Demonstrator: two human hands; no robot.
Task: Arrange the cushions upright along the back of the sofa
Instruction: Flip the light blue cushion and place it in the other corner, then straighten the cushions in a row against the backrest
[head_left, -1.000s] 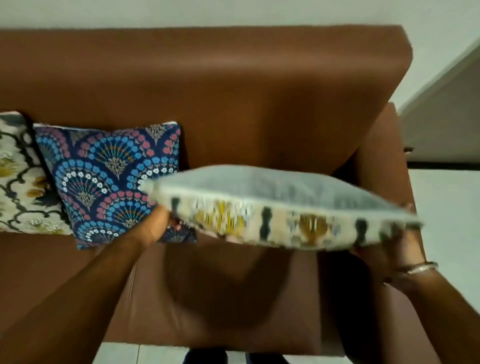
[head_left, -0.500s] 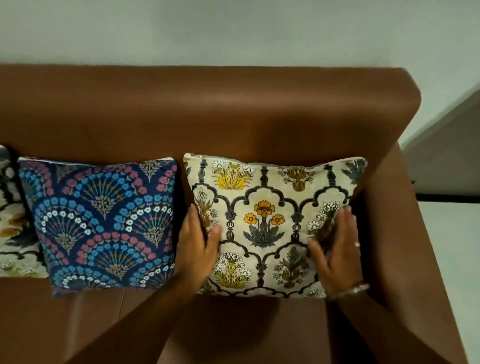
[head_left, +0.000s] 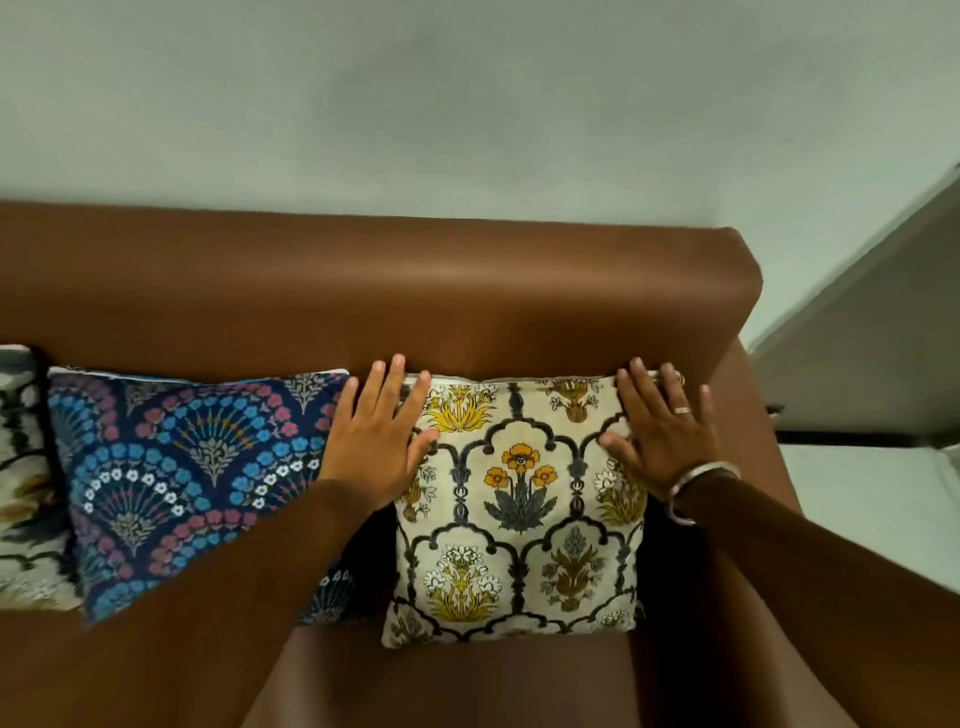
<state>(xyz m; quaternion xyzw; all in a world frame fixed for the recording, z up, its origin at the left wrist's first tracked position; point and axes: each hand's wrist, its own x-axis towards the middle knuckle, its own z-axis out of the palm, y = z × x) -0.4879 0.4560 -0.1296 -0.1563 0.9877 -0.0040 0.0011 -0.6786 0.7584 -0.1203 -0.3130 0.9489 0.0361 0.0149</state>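
A cream cushion with yellow and orange flowers (head_left: 519, 509) stands upright against the brown sofa back (head_left: 363, 296) at the right end. My left hand (head_left: 382, 441) lies flat on its upper left corner, fingers spread. My right hand (head_left: 665, 436), with a ring and a bangle, lies flat on its upper right corner. Neither hand grips it. A navy cushion with blue and pink fans (head_left: 192, 478) leans upright just to its left. A second cream patterned cushion (head_left: 21, 493) shows at the left edge, partly cut off.
The sofa's right armrest (head_left: 748, 467) runs beside the cream flowered cushion. The seat (head_left: 467, 686) stretches in front of the cushions. A pale wall (head_left: 467, 104) rises behind the sofa, and a light floor (head_left: 872, 509) lies to the right.
The cream flowered cushion went from held flat in the air to standing against the sofa back. Both hands then slid from its lower sides up to its top corners.
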